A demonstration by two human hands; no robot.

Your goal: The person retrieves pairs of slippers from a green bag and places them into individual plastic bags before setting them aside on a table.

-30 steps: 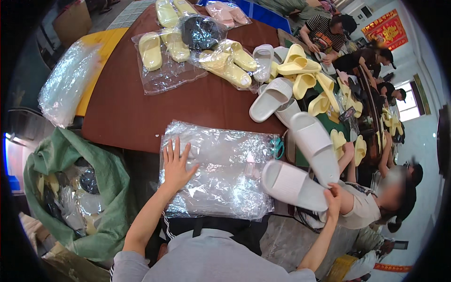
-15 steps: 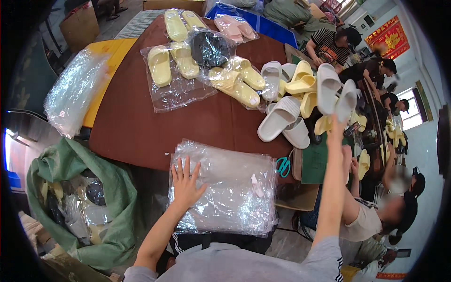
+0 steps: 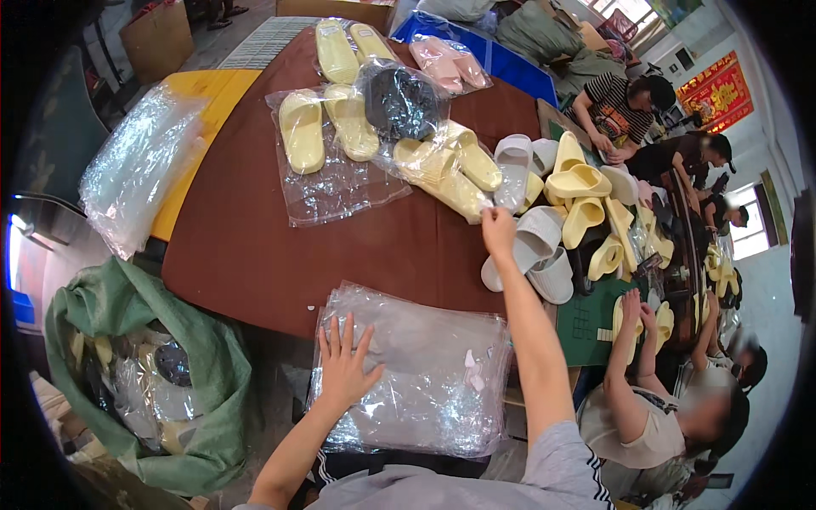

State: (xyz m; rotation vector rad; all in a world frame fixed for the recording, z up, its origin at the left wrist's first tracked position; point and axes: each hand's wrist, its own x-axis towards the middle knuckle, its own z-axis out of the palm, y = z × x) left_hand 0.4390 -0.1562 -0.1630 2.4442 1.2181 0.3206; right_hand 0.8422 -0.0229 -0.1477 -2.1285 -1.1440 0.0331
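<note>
My left hand (image 3: pixel 347 365) lies flat, fingers spread, on a stack of clear plastic bags (image 3: pixel 425 404) at my lap. Ahead and to the right, my right hand (image 3: pixel 499 231) has its fingers closed at the near end of a bagged pair of yellow slippers (image 3: pixel 442 174), seemingly pinching the bag. Grey slippers (image 3: pixel 540 234) lie just right of that hand, partly behind my forearm. Farther off on the brown table (image 3: pixel 246 212) are bagged yellow slippers (image 3: pixel 302 136), a bagged black pair (image 3: pixel 399 98) and a bagged pink pair (image 3: pixel 446 64).
Loose yellow slippers (image 3: pixel 582 178) are heaped at the right beside a green mat (image 3: pixel 586 319). More clear bags (image 3: pixel 140 161) rest on a yellow surface at the left. An open green sack (image 3: pixel 225 357) holds bagged slippers. Several co-workers sit along the right.
My right hand has come left and back, from a raised grey pair over the heap to the bagged yellow slippers. The left hand stays on the bags. The view has shifted slightly.
</note>
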